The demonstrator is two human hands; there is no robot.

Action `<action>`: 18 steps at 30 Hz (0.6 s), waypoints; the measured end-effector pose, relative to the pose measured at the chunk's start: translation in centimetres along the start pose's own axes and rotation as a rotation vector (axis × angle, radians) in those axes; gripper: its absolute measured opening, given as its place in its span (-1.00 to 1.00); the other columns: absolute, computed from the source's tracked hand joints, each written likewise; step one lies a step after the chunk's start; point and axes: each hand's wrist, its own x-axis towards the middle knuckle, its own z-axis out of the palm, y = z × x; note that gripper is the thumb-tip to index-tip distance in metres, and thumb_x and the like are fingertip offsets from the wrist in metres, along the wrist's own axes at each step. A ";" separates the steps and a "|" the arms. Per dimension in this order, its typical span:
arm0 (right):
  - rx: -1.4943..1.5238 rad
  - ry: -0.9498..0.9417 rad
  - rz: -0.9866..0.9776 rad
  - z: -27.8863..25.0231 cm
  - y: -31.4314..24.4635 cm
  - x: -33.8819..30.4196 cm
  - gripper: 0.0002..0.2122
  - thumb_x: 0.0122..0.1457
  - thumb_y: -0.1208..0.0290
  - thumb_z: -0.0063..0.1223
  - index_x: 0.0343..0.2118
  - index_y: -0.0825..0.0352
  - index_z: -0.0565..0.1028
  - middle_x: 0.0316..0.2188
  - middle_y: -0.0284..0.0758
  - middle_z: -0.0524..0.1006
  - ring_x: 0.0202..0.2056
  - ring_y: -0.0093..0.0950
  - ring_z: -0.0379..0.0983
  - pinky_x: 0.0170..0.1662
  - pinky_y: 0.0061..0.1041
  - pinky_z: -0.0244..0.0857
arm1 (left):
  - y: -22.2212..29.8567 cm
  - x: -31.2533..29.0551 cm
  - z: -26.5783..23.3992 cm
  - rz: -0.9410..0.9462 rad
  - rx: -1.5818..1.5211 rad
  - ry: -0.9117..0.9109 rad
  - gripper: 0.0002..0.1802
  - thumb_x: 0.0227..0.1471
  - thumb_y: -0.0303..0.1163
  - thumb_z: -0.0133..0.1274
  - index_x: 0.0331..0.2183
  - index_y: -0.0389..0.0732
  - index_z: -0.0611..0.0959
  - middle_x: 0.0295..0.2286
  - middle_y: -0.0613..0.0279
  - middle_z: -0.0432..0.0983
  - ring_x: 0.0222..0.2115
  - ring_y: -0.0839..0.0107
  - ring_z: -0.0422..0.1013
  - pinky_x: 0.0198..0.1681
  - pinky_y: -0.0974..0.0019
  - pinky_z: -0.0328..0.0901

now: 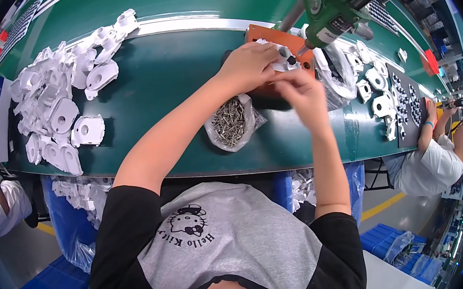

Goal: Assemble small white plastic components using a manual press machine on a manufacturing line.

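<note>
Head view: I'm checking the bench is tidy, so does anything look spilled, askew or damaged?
Nothing looks damaged. The white plastic parts lie in a loose, jumbled heap at the left. The bag of screws sits open, its screws inside. Both hands work at the orange jig.

At the left of the frame we saw a heap of white plastic housings (59,102) spread across the green workbench (171,75). Near the centre lay an open clear bag of metal screws (230,123). A green powered screwdriver (329,13) hung at the top. At the right edge a co-worker in a white shirt (435,165) sat beside more white parts (377,90).
</note>
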 end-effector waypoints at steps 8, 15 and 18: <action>-0.057 0.418 0.004 -3.8 4.2 4.1 -0.85 -0.02 0.51 0.06 -0.39 0.46 0.52 -0.52 -0.29 0.55 -0.44 -0.57 0.48 -0.33 -0.62 0.32 | 0.6 0.3 -0.2 0.059 0.042 -0.053 -0.69 -0.07 -0.29 -0.05 -0.23 -0.18 0.50 -0.11 0.03 0.41 -0.09 0.10 0.33 0.04 0.11 0.17; -0.154 0.314 0.030 -3.4 3.8 4.3 -0.86 -0.03 0.49 0.11 -0.42 0.46 0.51 -0.57 -0.29 0.55 -0.51 -0.58 0.47 -0.37 -0.60 0.31 | 0.5 0.1 -0.1 0.039 0.061 -0.056 -0.66 -0.09 -0.28 -0.05 -0.21 -0.17 0.48 -0.10 0.02 0.40 -0.08 0.11 0.32 0.05 0.12 0.17; -0.151 0.326 0.004 -3.2 4.1 4.3 -0.85 -0.03 0.49 0.12 -0.42 0.46 0.52 -0.58 -0.29 0.54 -0.53 -0.60 0.45 -0.39 -0.61 0.31 | 0.4 0.1 0.0 -0.011 0.060 -0.082 -0.63 -0.10 -0.30 -0.05 -0.18 -0.18 0.46 -0.14 0.07 0.43 -0.09 0.13 0.33 0.05 0.13 0.17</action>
